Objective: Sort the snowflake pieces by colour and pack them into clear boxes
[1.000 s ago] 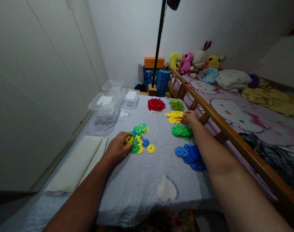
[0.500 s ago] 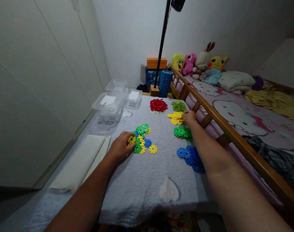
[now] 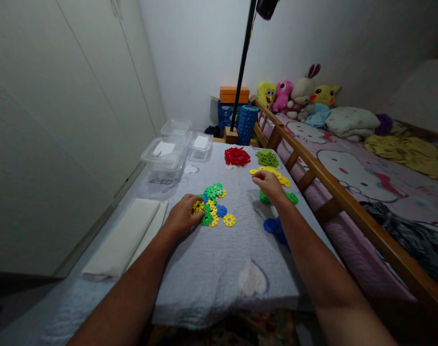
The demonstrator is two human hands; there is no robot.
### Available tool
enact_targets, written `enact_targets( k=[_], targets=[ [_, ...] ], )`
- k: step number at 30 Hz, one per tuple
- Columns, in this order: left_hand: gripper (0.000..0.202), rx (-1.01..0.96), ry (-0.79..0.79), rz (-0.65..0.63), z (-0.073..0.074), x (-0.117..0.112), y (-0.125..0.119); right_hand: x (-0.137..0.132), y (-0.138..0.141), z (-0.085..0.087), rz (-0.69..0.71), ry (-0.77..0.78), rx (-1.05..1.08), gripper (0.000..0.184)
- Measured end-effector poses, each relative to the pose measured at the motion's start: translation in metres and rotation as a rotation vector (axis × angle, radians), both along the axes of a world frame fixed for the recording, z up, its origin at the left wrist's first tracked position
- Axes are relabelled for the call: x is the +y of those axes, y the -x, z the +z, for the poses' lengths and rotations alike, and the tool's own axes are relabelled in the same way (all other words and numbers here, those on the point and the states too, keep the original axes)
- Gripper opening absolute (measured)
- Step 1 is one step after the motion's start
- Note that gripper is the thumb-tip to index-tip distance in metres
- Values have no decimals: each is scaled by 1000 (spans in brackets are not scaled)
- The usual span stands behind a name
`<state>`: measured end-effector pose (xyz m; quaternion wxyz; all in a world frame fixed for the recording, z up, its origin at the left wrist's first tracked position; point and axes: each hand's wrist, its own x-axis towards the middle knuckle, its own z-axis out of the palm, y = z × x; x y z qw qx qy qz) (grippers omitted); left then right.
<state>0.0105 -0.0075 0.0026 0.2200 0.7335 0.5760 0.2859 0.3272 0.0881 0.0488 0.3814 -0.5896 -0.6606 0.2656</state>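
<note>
My left hand rests at the left edge of a mixed pile of notched plastic flower discs, green, yellow and blue. Its thumb and fingers are apart, touching discs at that edge. A loose yellow disc lies at the pile's right. My right hand is over the table, thumb and fingertips together, with no disc showing in them. Just beyond it lies a yellow disc pile. The hand and forearm partly cover a green disc pile and a blue disc pile.
Red pieces and light green pieces lie in heaps at the far side. Clear plastic boxes stand at the back left, behind a folded cream cloth. A wooden bed rail runs along the right.
My right hand has moved left and nearer, off the yellow pile, whose discs now spread further right. My left hand stays at the mixed pile. The view has shifted slightly.
</note>
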Motion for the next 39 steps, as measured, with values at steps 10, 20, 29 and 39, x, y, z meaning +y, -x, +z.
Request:
enact_targets(
  k=[10, 20, 29, 39],
  targets=[
    [38, 1, -9, 15, -1, 1, 0, -74, 74, -27, 448, 12, -473, 27],
    [38, 0, -14, 10, -2, 1, 0, -76, 82, -39, 338, 25, -402, 26],
    [37, 5, -7, 9, -1, 2, 1, -70, 53, -16, 252, 104, -36, 3],
    [36, 10, -23, 11, -1, 2, -2, -95, -62, 15, 147, 190, -54, 17]
  ],
)
